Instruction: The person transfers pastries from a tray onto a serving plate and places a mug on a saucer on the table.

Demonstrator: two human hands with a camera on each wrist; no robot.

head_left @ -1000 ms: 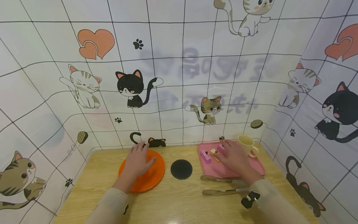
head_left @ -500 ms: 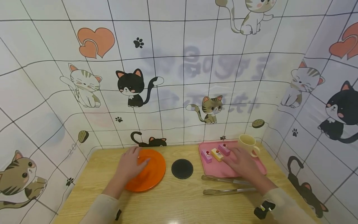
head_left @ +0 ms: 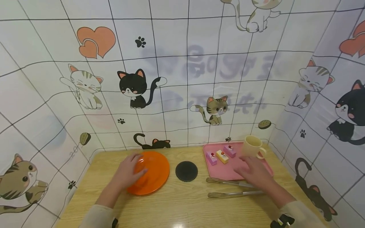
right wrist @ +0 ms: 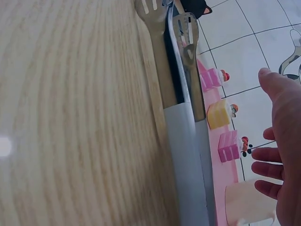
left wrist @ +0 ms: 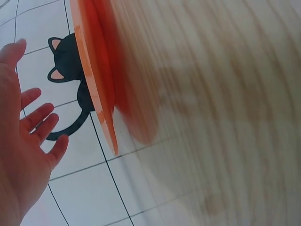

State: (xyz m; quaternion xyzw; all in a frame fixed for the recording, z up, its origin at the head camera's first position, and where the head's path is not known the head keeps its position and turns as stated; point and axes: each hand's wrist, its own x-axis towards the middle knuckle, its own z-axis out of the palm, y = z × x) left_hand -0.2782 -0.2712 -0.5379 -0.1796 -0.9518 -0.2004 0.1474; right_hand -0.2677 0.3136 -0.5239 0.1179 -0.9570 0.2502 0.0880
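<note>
My left hand (head_left: 127, 171) hovers with spread fingers over the left side of a round orange plate (head_left: 156, 177). In the left wrist view a gap shows between that hand (left wrist: 28, 132) and the plate's rim (left wrist: 96, 75). Above the front right part of a pink tray (head_left: 222, 172) is my right hand (head_left: 255, 171), its fingers loosely bent around nothing. On the tray stand two pink toy cake slices (head_left: 211, 158) (head_left: 229, 151), a yellow one (head_left: 222, 156) between them, and a cream mug (head_left: 252, 146) at the back right. Neither hand holds anything.
Two tongs-like utensils with slotted heads and pale handles, one nearer the tray (head_left: 219, 181) and one in front (head_left: 225, 194), lie side by side. A black round disc (head_left: 186, 171) sits between plate and tray. Cat-printed walls (head_left: 176, 110) enclose the wooden table (head_left: 171, 209).
Both hands have drawn back toward the person and outward, the left off the plate's middle, the right away from the cake slices. The plate, tray and utensils stay put.
</note>
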